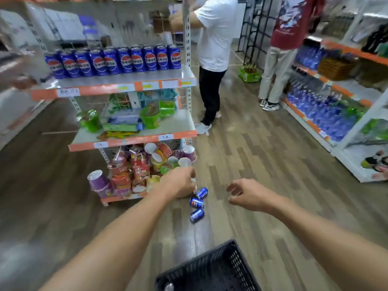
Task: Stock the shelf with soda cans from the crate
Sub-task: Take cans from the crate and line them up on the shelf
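black lattice plastic crate [212, 269] below three blue cylindrical cans [197, 203].

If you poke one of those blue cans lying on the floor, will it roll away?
Probably. The three blue cans lie on their sides on the smooth wooden floor, so a nudge would likely set one rolling. Their glossy metal may feel slippery. Full or empty cannot be told, so neither can weight.

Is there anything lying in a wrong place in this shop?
Yes. Three blue soda cans lie on their sides on the floor, beside the shelf's bottom corner, not on the upper shelf with the upright row.
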